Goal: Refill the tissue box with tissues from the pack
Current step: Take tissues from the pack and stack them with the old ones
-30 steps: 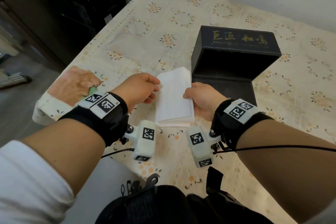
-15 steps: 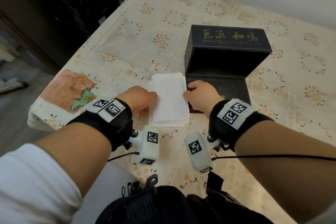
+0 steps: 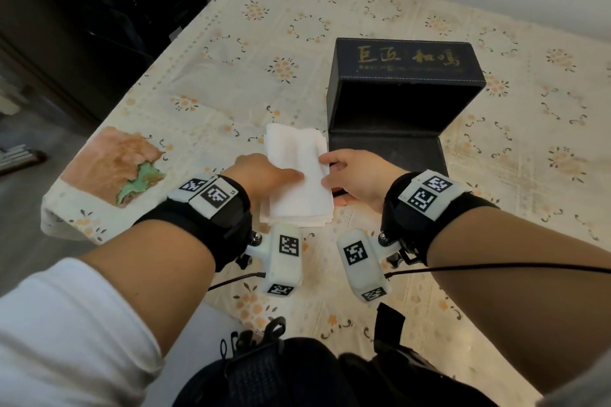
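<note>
A white stack of tissues (image 3: 296, 172) lies on the table in front of the black tissue box (image 3: 400, 76). The box rests on its side with gold lettering on top, its empty inside facing me and its flap (image 3: 386, 152) flat on the table. My left hand (image 3: 264, 172) grips the stack's left edge, fingers lying over the top. My right hand (image 3: 358, 175) pinches the right edge, thumb on top and fingers under. The near end of the stack looks slightly raised; I cannot tell if it is off the cloth.
A cream flowered tablecloth (image 3: 231, 53) covers the table, with an orange and green picture (image 3: 119, 165) at its near left corner. Dark shelving (image 3: 109, 3) stands beyond the left edge. A white wall runs behind. Black gear sits at my waist (image 3: 297, 373).
Both hands have closed in on the tissue stack; the left fingers now lie over its top and the right thumb pinches its edge. The stack's top sheets look more rumpled.
</note>
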`<state>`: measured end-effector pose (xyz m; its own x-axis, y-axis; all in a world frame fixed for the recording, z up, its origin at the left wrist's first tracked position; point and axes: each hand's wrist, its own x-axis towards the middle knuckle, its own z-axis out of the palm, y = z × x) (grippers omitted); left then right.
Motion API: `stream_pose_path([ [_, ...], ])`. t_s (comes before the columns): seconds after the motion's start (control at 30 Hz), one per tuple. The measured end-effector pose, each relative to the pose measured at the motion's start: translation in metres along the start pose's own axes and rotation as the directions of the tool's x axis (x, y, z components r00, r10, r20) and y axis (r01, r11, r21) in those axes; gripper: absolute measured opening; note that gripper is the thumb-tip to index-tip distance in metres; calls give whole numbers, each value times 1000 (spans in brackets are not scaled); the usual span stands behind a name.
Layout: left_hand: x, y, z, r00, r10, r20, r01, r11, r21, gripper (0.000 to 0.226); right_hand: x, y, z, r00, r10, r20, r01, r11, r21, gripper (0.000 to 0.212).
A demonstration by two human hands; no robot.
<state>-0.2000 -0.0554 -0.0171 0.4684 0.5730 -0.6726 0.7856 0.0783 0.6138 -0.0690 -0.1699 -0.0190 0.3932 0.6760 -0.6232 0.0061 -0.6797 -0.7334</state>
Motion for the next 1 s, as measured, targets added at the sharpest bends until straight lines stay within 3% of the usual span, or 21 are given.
stream_pose_path([
  [0.07, 0, 0, 3, 998, 57, -14, -55, 996, 69, 63, -1, 1, 0, 1000, -6, 1, 6, 1000, 0, 49],
  [0.33, 3, 1, 4, 1000, -9, 17, 12, 971, -238, 56, -2, 3, -2, 999, -12, 31, 12, 1000, 1, 52],
  [0.47, 7, 2, 7, 997, -71, -41, 53, 940, -337, 63, -1, 5, -5, 998, -12, 54, 11, 1000, 23, 52],
  [0.6, 5, 2, 9, 996, -82, 24, 85, 972, -220, 47, 0, 7, -6, 998, -19, 62, 18, 1000, 22, 51],
  [0.77, 2, 0, 10, 994, 106, -6, -106, 994, 19, 48, 2, 9, -10, 996, -79, -51, 76, 996, -43, 50],
  [0.9, -4, -2, 2, 977, 207, 42, -208, 978, 19, 54, 2, 8, -22, 926, -248, -283, 206, 963, -172, 77],
  [1.0, -9, -4, 1, 959, 275, 69, -274, 962, -20, 50, -3, 4, -32, 942, -260, -212, 261, 965, -25, 105],
])
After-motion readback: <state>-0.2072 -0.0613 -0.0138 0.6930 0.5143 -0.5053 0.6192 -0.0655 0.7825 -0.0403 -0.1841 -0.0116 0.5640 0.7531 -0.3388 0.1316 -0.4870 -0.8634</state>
